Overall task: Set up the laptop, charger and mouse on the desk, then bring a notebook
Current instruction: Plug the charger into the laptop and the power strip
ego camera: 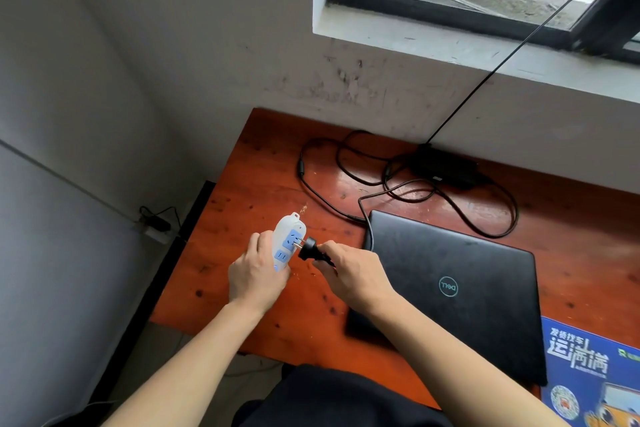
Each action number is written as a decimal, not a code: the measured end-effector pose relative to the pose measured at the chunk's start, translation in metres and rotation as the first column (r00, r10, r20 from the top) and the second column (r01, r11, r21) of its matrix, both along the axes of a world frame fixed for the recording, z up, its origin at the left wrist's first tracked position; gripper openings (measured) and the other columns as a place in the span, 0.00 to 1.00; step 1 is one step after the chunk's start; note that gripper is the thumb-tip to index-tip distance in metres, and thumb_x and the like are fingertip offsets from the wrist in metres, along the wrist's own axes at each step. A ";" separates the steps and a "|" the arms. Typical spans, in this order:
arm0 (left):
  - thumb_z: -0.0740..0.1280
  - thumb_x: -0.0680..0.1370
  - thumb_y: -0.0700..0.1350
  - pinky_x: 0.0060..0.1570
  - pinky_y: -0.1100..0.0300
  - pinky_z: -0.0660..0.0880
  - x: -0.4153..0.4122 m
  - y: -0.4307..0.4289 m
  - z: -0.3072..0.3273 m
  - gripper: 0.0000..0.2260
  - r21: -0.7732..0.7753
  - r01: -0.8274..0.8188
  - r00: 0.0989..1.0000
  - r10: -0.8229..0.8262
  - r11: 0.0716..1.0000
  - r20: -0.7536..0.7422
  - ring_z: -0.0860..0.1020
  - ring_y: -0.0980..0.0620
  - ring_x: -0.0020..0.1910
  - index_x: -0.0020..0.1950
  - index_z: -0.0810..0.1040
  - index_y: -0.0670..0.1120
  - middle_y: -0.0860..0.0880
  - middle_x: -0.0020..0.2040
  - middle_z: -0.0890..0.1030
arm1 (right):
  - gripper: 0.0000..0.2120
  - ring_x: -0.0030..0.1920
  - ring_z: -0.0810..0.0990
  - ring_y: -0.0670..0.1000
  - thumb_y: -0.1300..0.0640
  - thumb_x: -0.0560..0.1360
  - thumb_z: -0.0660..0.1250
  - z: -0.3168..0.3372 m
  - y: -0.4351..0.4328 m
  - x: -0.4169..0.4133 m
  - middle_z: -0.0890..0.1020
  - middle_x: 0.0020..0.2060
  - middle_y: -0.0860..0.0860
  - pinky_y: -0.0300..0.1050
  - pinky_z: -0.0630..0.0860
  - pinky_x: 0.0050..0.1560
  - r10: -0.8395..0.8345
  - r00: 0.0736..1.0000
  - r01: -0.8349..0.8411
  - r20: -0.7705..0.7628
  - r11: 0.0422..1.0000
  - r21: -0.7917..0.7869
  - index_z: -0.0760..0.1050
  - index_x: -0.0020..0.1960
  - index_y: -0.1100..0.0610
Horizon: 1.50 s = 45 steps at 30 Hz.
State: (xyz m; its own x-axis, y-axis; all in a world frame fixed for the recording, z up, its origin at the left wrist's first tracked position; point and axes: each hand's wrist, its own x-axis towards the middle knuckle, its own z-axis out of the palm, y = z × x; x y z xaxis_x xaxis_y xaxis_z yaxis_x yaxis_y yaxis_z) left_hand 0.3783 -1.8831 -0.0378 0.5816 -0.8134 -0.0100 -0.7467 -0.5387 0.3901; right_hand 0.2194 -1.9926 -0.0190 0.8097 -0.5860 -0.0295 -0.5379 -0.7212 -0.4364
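Observation:
A closed black laptop (pixel 453 291) lies on the reddish wooden desk (pixel 249 191). My left hand (pixel 256 274) grips a white power strip (pixel 289 239) with blue sockets, held above the desk's left part. My right hand (pixel 353 274) pinches the black charger plug (pixel 307 248), whose metal prongs touch the strip's top socket. The charger brick (pixel 446 166) rests at the back of the desk by the wall, and its black cable (pixel 346 180) loops across the desk to the laptop's rear left corner.
A blue printed mouse pad (pixel 588 374) lies at the desk's right front. A thin black wire (pixel 519 45) runs from the brick's area up to the window. On the floor at the left sits another socket (pixel 156 227) with a plug. Grey walls close in left and behind.

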 end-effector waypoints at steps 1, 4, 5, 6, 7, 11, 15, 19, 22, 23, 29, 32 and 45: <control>0.82 0.62 0.46 0.26 0.71 0.52 -0.001 0.000 -0.001 0.28 0.000 0.004 1.000 -0.004 1.000 0.006 0.78 0.46 0.29 0.55 0.74 0.41 0.45 0.41 0.78 | 0.12 0.44 0.82 0.56 0.47 0.80 0.62 0.001 -0.001 0.002 0.84 0.46 0.49 0.52 0.76 0.39 -0.001 1.000 0.001 0.001 1.000 -0.004 0.76 0.57 0.54; 0.79 0.67 0.44 0.25 0.65 0.62 -0.003 -0.002 -0.002 0.24 0.029 0.012 1.000 -0.012 1.000 0.016 0.80 0.42 0.30 0.57 0.73 0.41 0.44 0.42 0.81 | 0.11 0.42 0.81 0.56 0.47 0.79 0.63 0.002 -0.005 0.009 0.84 0.43 0.50 0.47 0.70 0.35 0.018 1.000 -0.018 -0.020 0.999 -0.039 0.78 0.53 0.54; 0.78 0.67 0.44 0.26 0.62 0.66 -0.003 -0.002 -0.002 0.23 0.042 0.016 1.000 -0.017 0.999 0.014 0.80 0.40 0.30 0.58 0.73 0.41 0.43 0.42 0.81 | 0.10 0.41 0.81 0.56 0.48 0.79 0.64 0.003 -0.006 0.011 0.84 0.42 0.50 0.47 0.68 0.35 0.030 0.999 -0.031 -0.029 0.998 -0.047 0.78 0.52 0.54; 0.78 0.67 0.43 0.26 0.60 0.68 -0.002 -0.002 -0.003 0.23 0.053 0.029 0.999 -0.030 0.998 0.014 0.80 0.39 0.30 0.58 0.74 0.40 0.43 0.42 0.82 | 0.10 0.41 0.81 0.57 0.48 0.79 0.63 0.003 -0.007 0.013 0.84 0.41 0.50 0.47 0.67 0.35 0.041 0.998 -0.043 -0.041 0.998 -0.048 0.78 0.51 0.54; 0.78 0.66 0.42 0.26 0.59 0.69 -0.002 -0.003 -0.004 0.23 0.062 0.042 0.999 -0.043 0.997 0.019 0.80 0.39 0.30 0.57 0.74 0.40 0.43 0.42 0.82 | 0.10 0.41 0.81 0.57 0.48 0.79 0.63 0.004 -0.008 0.014 0.83 0.41 0.50 0.47 0.67 0.35 0.050 0.997 -0.053 -0.055 0.997 -0.049 0.78 0.51 0.54; 0.79 0.66 0.41 0.25 0.58 0.72 0.000 -0.003 -0.004 0.23 0.051 0.067 0.997 -0.068 0.996 0.026 0.81 0.40 0.29 0.57 0.74 0.40 0.42 0.42 0.82 | 0.11 0.43 0.81 0.57 0.47 0.81 0.61 0.005 -0.013 0.018 0.84 0.44 0.50 0.47 0.67 0.37 0.085 0.991 -0.093 -0.107 0.993 -0.076 0.78 0.54 0.53; 0.80 0.64 0.40 0.23 0.59 0.72 0.003 -0.006 -0.002 0.25 0.042 0.132 0.990 -0.133 0.990 0.035 0.81 0.42 0.29 0.56 0.74 0.39 0.43 0.42 0.81 | 0.12 0.42 0.81 0.56 0.48 0.81 0.61 0.007 -0.013 0.017 0.84 0.44 0.51 0.45 0.66 0.37 0.076 0.990 -0.088 -0.123 0.992 -0.095 0.78 0.56 0.53; 0.79 0.66 0.41 0.26 0.61 0.70 0.003 -0.010 0.002 0.25 0.045 0.150 0.988 -0.151 0.988 0.022 0.82 0.43 0.33 0.59 0.73 0.40 0.42 0.45 0.81 | 0.14 0.45 0.81 0.56 0.47 0.82 0.60 0.011 -0.021 0.017 0.84 0.45 0.52 0.47 0.72 0.41 0.061 0.986 -0.071 -0.154 0.995 -0.064 0.78 0.60 0.53; 0.76 0.70 0.43 0.27 0.59 0.73 0.006 -0.012 0.003 0.25 0.089 0.180 0.979 -0.187 0.980 0.084 0.83 0.43 0.36 0.63 0.73 0.40 0.42 0.48 0.81 | 0.14 0.45 0.81 0.57 0.48 0.82 0.61 0.013 -0.024 0.018 0.84 0.45 0.54 0.45 0.67 0.39 0.077 0.979 -0.090 -0.189 0.994 -0.061 0.79 0.60 0.54; 0.76 0.70 0.44 0.29 0.58 0.76 0.007 -0.012 0.003 0.25 0.110 0.200 0.971 -0.211 0.974 0.108 0.83 0.43 0.38 0.64 0.72 0.40 0.43 0.49 0.81 | 0.14 0.45 0.81 0.58 0.48 0.81 0.61 0.013 -0.024 0.018 0.84 0.44 0.55 0.44 0.66 0.39 0.078 0.977 -0.092 -0.199 0.994 -0.062 0.79 0.59 0.55; 0.73 0.72 0.47 0.39 0.55 0.78 0.012 -0.016 0.006 0.26 0.138 0.178 0.983 -0.171 0.974 -0.061 0.82 0.43 0.48 0.68 0.68 0.46 0.48 0.58 0.79 | 0.13 0.45 0.82 0.58 0.47 0.81 0.61 0.011 -0.028 0.017 0.85 0.44 0.54 0.48 0.74 0.41 0.071 0.977 -0.087 -0.203 0.994 -0.070 0.79 0.57 0.54; 0.73 0.70 0.41 0.50 0.54 0.78 0.021 -0.017 0.004 0.30 -0.010 0.094 0.890 -0.088 0.996 -0.447 0.77 0.44 0.57 0.71 0.68 0.49 0.50 0.63 0.75 | 0.14 0.48 0.82 0.56 0.45 0.81 0.62 0.009 -0.033 0.011 0.85 0.48 0.51 0.51 0.78 0.46 0.033 0.988 -0.038 -0.148 0.999 -0.035 0.78 0.62 0.50; 0.47 0.81 0.65 0.45 0.63 0.78 0.026 -0.021 0.008 0.24 0.138 -0.122 0.366 0.174 0.983 -0.914 0.79 0.53 0.50 0.66 0.71 0.53 0.49 0.51 0.80 | 0.15 0.40 0.78 0.55 0.46 0.82 0.59 0.012 -0.021 0.014 0.81 0.40 0.53 0.51 0.73 0.40 0.023 0.989 0.021 -0.146 0.956 0.294 0.76 0.48 0.55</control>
State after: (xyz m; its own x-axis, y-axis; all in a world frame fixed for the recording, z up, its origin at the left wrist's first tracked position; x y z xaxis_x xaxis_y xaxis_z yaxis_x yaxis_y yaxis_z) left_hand 0.4047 -1.9040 -0.0296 0.3027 -0.6988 -0.6481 0.1528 -0.6357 0.7567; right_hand 0.2332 -2.0140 -0.0069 0.7843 -0.5324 -0.3186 -0.6110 -0.5737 -0.5455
